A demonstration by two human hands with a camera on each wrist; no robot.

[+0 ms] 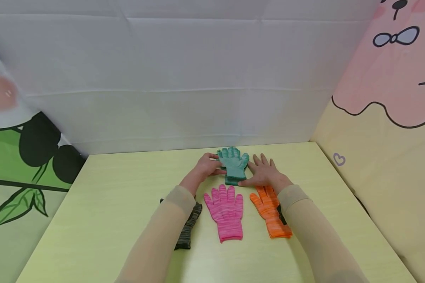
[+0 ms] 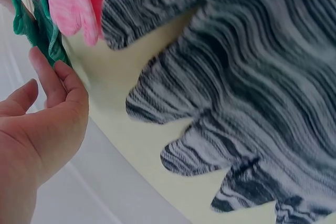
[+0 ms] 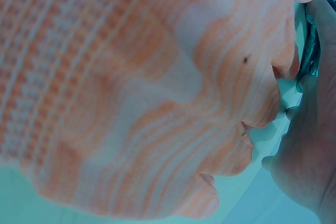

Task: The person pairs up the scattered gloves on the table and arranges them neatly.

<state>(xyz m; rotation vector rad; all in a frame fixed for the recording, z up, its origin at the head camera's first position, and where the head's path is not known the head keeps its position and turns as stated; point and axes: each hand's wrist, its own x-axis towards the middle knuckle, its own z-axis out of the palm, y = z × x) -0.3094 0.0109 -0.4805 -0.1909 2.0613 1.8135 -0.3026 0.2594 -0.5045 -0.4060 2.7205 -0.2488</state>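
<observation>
A green glove (image 1: 235, 167) lies at the back of the table, its fingers pointing to the far edge. My left hand (image 1: 207, 166) is at its left side, fingertips at the glove's edge; the left wrist view shows that hand (image 2: 50, 129) with loosely bent fingers. On the other side, my right hand (image 1: 264, 173) has its fingers spread, with the thumb near the cuff. In front lie a pink glove (image 1: 226, 212), an orange glove (image 1: 270, 214) and a dark striped glove (image 1: 188, 230). Forearms partly cover the orange and striped ones.
The pale wooden table (image 1: 102, 220) meets a white cloth wall (image 1: 184, 114) at its far edge. Printed cartoon panels stand left and right; the right panel (image 1: 386, 188) runs along the table's side.
</observation>
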